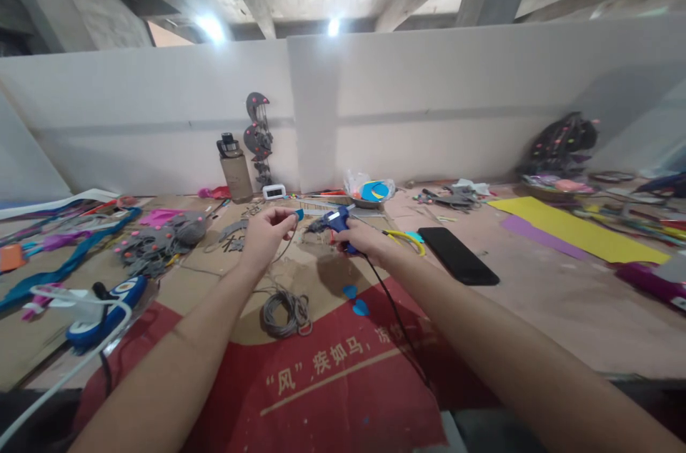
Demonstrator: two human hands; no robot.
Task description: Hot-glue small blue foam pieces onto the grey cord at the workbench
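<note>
My left hand (271, 233) pinches a small blue cut-out piece (299, 213) between thumb and fingers, with a grey cord trailing down from it. In my right hand (365, 239) is a blue hot glue gun (337, 219), fingers wrapped round its handle and nozzle pointing left toward the blue piece, a short gap apart. The gun's black cable (390, 299) runs down over the cardboard. A coil of grey cord (286, 311) lies below my left hand. Two small blue cut-outs (361, 307) rest on the red cardboard (343, 374).
A blue power strip (107, 314) and grey decorated pieces (161, 239) lie at left. A bottle (234, 171) and white digital clock (274, 192) stand at the back. To the right are a black phone (458, 255), yellow sheet (579, 228) and a bowl of cut-outs (369, 201).
</note>
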